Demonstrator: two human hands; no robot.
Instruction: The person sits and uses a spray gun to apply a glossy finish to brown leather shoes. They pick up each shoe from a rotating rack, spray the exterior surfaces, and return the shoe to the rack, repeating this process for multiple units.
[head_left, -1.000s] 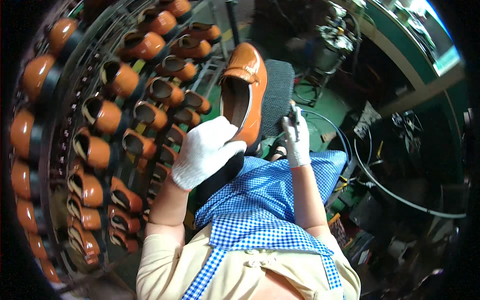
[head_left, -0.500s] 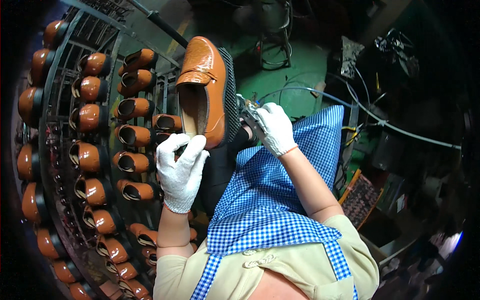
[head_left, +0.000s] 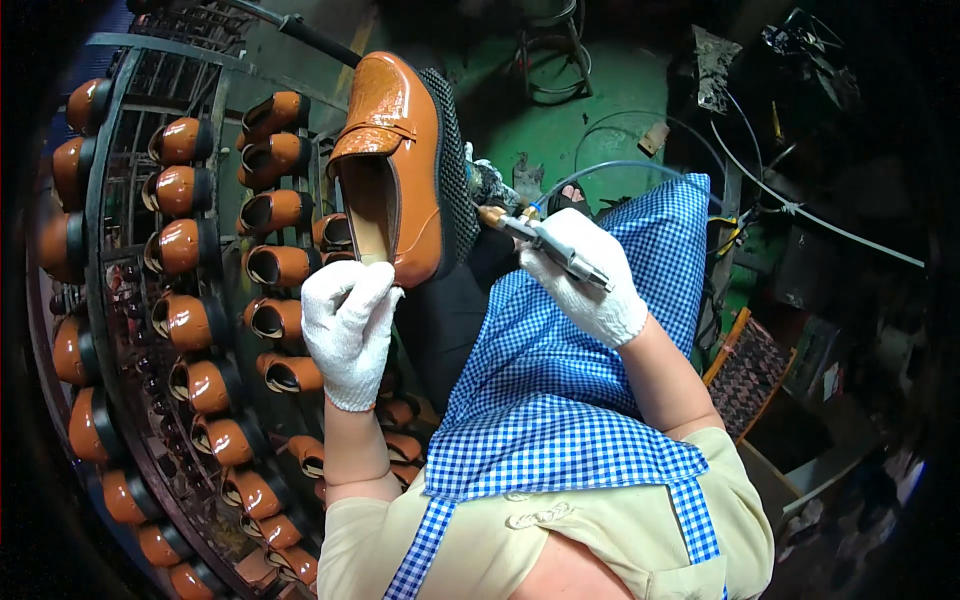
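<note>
Watching the head view: I saw both gloved hands raised over a blue checked apron (head_left: pixel 590 400).
Left hand (head_left: pixel 348 325): fingers closed on the heel of a tan shoe (head_left: pixel 400 165), held up with its sole facing right.
Right hand (head_left: pixel 585 275): wrapped around a metal air tool (head_left: pixel 540 240), its tip just beside the sole.
Rack (head_left: pixel 110 200): curved, at my left, lined with matching shoes.

Shoe-making workshop: indicated by a round metal rack (head_left: pixel 110 300) loaded with orange shoes (head_left: pixel 190 320), hoses (head_left: pixel 610 170) strewn on a green floor (head_left: pixel 560 100).
</note>
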